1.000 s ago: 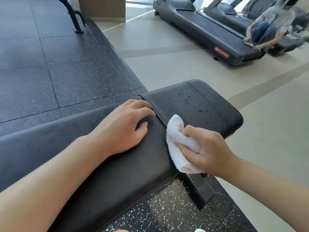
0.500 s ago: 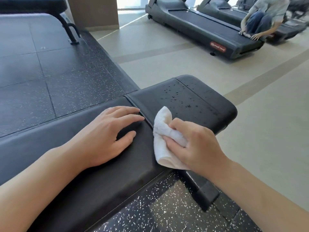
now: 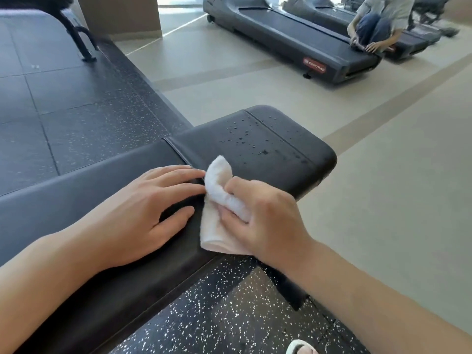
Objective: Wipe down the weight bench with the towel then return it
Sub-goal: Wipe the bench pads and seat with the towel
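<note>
White terry, bunched into a wad: your towel (image 3: 221,198) sits on the black vinyl of the weight bench (image 3: 268,159), right at the seam where the long pad meets the short end pad. Your right hand (image 3: 265,221) has its fingers curled tight round the cloth, and one folded end sticks up past your knuckles towards the seam. Your left hand (image 3: 143,213) lies flat on the long pad just beside the towel, fingers straight and slightly spread, fingertips reaching the seam.

The step in hand looks like working the seam before moving on to the end pad. To do it well, press the folded end down into the groove and draw it along the whole line, since moisture probably collects there. Keep your left palm where it is as a brace, but clear of the cloth's path.

Beyond the towel, water droplets (image 3: 245,137) are scattered over the end pad, so most of that pad seems yet to be wiped. Flatten the wad somewhat for that part; a broader face should lift the drops in fewer passes, working from seam to rounded edge.

Further out lie speckled rubber flooring (image 3: 204,315) below you, treadmills (image 3: 293,39) across the beige floor, and another person (image 3: 380,24) crouched on one.
</note>
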